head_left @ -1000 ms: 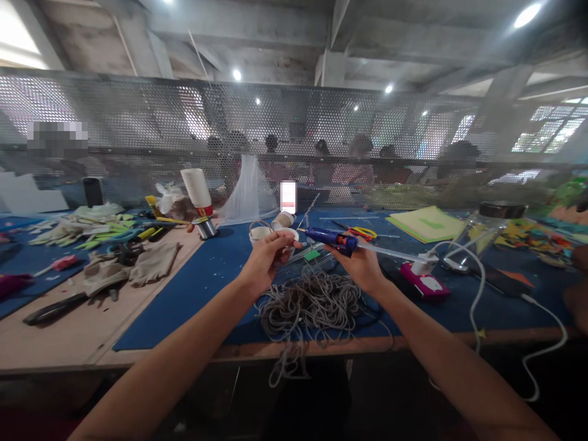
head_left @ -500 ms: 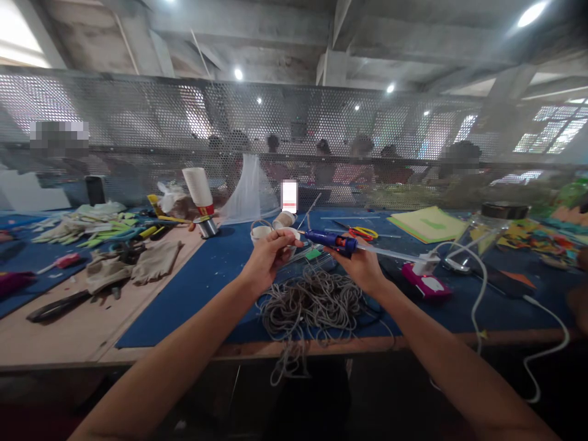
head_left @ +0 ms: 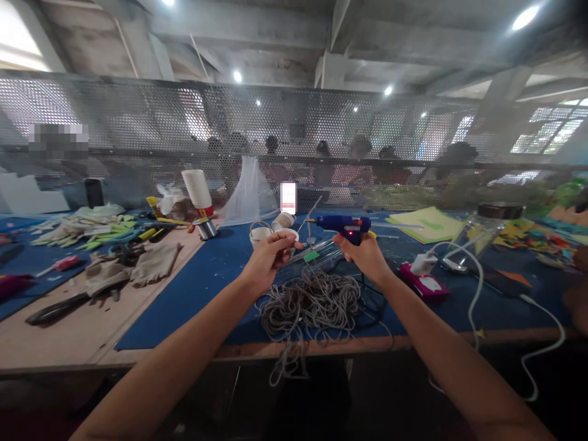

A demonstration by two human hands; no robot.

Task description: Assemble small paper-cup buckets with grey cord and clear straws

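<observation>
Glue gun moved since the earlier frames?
Yes: the glue gun has shifted up and to the right in the view, judged against the green scrap on the table.

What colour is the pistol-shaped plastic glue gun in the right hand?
The glue gun in the right hand is dark blue, best seen in the head view.

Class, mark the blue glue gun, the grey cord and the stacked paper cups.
Blue glue gun (head_left: 342, 223): head view, its body.
Grey cord (head_left: 313, 305): head view, heap's middle.
Stacked paper cups (head_left: 197, 192): head view, white sides.
</observation>
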